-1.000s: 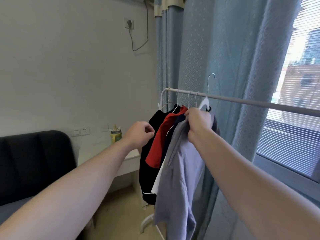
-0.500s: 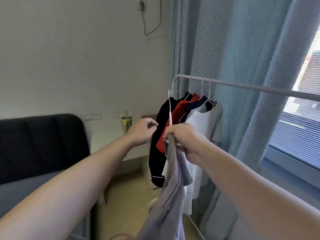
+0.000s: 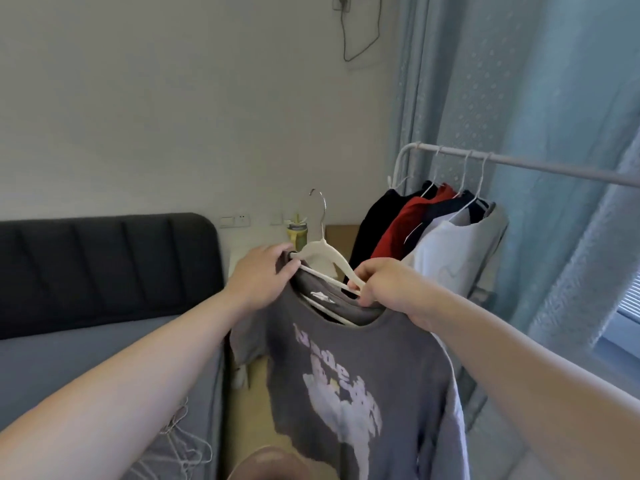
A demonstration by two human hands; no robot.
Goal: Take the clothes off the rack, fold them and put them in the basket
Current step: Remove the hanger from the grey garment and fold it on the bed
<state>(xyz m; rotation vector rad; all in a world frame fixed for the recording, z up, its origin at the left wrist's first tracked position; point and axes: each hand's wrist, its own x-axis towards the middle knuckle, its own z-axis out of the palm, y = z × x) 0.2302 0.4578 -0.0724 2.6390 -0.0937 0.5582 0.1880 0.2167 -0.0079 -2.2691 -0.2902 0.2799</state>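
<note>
Grey cotton, clear of the rail: a person's left hand [image 3: 258, 277] curls round the shoulder of the printed T-shirt [image 3: 346, 358] at the nine-o'clock tip of the white hanger [image 3: 320, 251]; the right hand [image 3: 388, 289] pinches the hanger's four-o'clock arm; its long axis spans both hands, equally near; the rack [image 3: 540, 165] stands at two o'clock; the shirt's hem is cropped, the basket unseen.

The shirt [image 3: 346, 375] is hung on the hanger [image 3: 325, 252] at centre; the rack [image 3: 554, 168] is placed at two o'clock, the sofa [image 3: 104, 258] at nine, the bottle [image 3: 297, 233] at twelve behind.
</note>
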